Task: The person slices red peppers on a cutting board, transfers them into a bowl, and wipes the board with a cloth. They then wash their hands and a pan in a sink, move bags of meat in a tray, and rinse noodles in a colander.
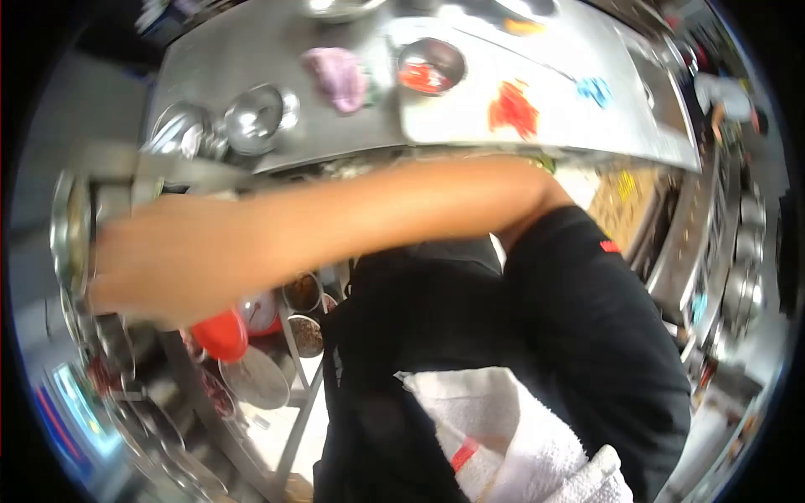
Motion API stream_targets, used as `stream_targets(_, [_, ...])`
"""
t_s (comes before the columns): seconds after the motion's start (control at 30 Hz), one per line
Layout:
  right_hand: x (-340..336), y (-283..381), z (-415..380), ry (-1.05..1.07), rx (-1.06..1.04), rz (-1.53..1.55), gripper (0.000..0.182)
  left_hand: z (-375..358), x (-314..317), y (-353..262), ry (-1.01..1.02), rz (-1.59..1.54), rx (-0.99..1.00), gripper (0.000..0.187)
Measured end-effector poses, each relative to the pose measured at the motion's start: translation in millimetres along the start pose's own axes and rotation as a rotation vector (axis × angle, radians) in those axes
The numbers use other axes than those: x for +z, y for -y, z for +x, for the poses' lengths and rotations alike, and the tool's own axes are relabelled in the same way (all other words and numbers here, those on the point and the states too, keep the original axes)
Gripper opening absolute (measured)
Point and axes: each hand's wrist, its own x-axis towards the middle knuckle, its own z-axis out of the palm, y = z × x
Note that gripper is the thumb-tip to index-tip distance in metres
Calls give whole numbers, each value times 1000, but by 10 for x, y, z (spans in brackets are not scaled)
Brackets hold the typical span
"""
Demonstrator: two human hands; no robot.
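Observation:
My right hand (163, 260), smeared by motion, reaches across my body to the far left. It is right beside a round metal container (71, 226) with a pale inside, and overlaps its near edge in this view. The fingers are too blurred to show whether they grip anything. My left hand is out of sight. Below the right hand are a red round lid or bowl (221, 335) and a clear round lid (254, 377) over a container.
On the steel counter (352, 134) sit a white cutting board (428, 126) with red pieces, a metal bowl (432, 67) of red food, a pink cloth (338, 77) and other metal bowls (254, 117). A white towel (478, 402) lies against my black clothing. A person (729, 101) is at far right.

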Motion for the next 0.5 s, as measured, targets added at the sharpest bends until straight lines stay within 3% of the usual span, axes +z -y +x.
stream_targets(0.07, [-64,-373,-1217,-53,293,-35,26,131,-6,-265,50,79,-23,16])
stream_targets(0.1, [-144,-808,-1910,-76,604,12,32,191,8,-382,63,105,-25,16])
stream_targets(0.13, [-414,-1096,-2675,-213,766,-95,33,232,14,-518,77,124,-32,16])
stream_targets(0.17, [-838,-1093,-3120,-380,1203,-140,29,299,61,-643,86,139,-31,16])
stream_targets(0.2, [-1043,-1471,-3879,-418,1283,-369,28,338,104,-755,95,147,-30,16])
stream_targets(0.23, [-1288,-1630,-4397,-477,1234,-393,35,374,135,-857,102,155,-29,16])
stream_targets(0.27, [-1559,-1585,-4489,-290,1434,-480,45,388,215,-1005,110,152,-31,15])
stream_targets(0.33, [-1700,-1873,-4876,-159,1300,-614,63,511,330,-1150,146,115,-26,16])
stream_targets(0.43, [-1791,-2107,-4835,28,1244,-533,68,680,472,-1381,231,-172,-116,16])
stream_targets(0.5, [-1819,-2184,-4671,237,1161,-402,57,566,762,-1776,217,4,-126,16])
